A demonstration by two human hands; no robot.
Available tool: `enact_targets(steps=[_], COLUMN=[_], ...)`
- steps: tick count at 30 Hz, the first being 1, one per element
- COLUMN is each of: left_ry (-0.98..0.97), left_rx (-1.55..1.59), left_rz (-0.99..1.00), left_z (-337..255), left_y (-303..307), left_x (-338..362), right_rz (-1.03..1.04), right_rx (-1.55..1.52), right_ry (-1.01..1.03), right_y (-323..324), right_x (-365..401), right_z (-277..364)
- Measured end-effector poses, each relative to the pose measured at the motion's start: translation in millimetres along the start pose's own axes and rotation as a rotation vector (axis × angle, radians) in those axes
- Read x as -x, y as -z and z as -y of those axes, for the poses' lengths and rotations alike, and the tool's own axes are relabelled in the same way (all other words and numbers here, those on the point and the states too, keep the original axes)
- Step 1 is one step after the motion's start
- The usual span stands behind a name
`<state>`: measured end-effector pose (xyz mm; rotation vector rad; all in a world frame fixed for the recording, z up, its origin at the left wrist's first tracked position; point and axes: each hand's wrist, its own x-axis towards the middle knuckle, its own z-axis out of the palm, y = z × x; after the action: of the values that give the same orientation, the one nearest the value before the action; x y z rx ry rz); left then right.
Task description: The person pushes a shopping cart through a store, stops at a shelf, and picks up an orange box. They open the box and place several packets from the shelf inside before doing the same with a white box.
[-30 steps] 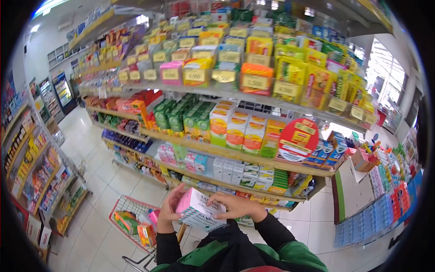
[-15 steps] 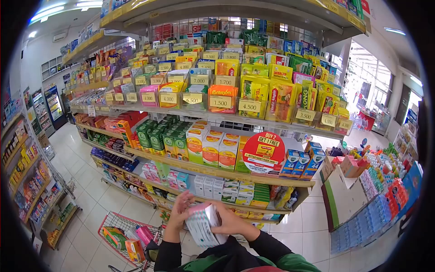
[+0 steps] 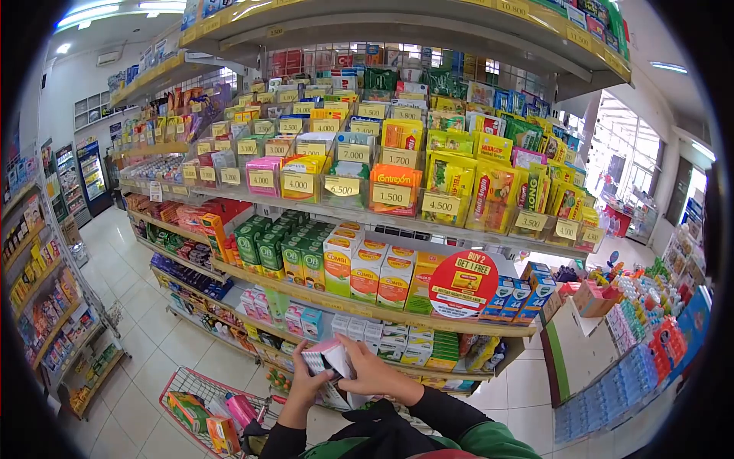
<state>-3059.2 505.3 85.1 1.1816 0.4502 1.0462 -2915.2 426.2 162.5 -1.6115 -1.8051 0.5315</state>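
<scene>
A small carton with pink and white patterned sides is held low in front of my body, tilted so that one narrow end faces up. My left hand grips its left side, thumb lying across the front. From the right, my right hand closes on it with the fingers over the far upper edge. A dark area shows on the carton between the two hands; its lower part is partly hidden by my fingers. Just beyond the hands, similar small pink and teal boxes stand on a lower shelf.
A red-rimmed wire shopping cart with several packs stands at lower left. Ahead rises a shelf unit with Combi boxes, sachets and a round red sign. Bottles and goods crowd a display at right; another rack stands at left.
The carton has been turned and tipped in my hands, raised slightly and shifted left. My left fingers, raised beside it before, now close on its side. The view has moved a little toward the shelf.
</scene>
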Motion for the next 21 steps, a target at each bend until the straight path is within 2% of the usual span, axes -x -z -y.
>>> enact_targets(steps=[2, 4, 6, 8, 10, 11, 12, 14, 16, 18, 19, 20, 21], left_ry=[0.117, 0.125, 0.248, 0.254, 0.348, 0.38, 0.384, 0.375, 0.369, 0.275, 0.282, 0.28, 0.279], left_rx=[0.116, 0.127, 0.075, 0.097, 0.277, 0.248, 0.25, 0.302, 0.297, 0.39, 0.392, 0.393, 0.391], left_rz=[-0.042, -0.06, -0.138, -0.152, -0.201, -0.193, -0.195, -0.202, -0.197, -0.132, -0.132, -0.21, -0.287], left_z=[2, 3, 15, 19, 23, 36, 38, 39, 33, 33, 30, 28, 23], left_y=[10, 19, 40, 55, 69, 83, 92, 103, 117, 136, 144, 153, 158], left_x=[-7, -13, -19, -22, -22, -26, -26, -32, -40, -47, -51, -54, -57], right_rz=[0.079, 0.12, 0.239, 0.16, 0.025, 0.046, 0.049, -0.094, -0.04, 0.02, 0.074, 0.13, 0.041], right_rx=[-0.085, -0.124, -0.36, -0.422, -0.323, -0.304, -0.304, 0.065, 0.108, 0.11, 0.2, 0.288, 0.4], right_ry=[0.056, 0.029, -0.152, -0.12, -0.054, -0.146, -0.15, -0.007, 0.122, 0.199, 0.231, 0.264, 0.298], right_y=[-5, -2, 4, -6, -4, 2, 5, 15, 45, 87, 113, 139, 162], right_x=[-11, -25, -40, -54, -62, -61, -57, -49, -31, -5, 6, 16, 23], right_z=[-11, -15, -18, -41, -43, -36, -29, -18, 12, 58, 82, 106, 125])
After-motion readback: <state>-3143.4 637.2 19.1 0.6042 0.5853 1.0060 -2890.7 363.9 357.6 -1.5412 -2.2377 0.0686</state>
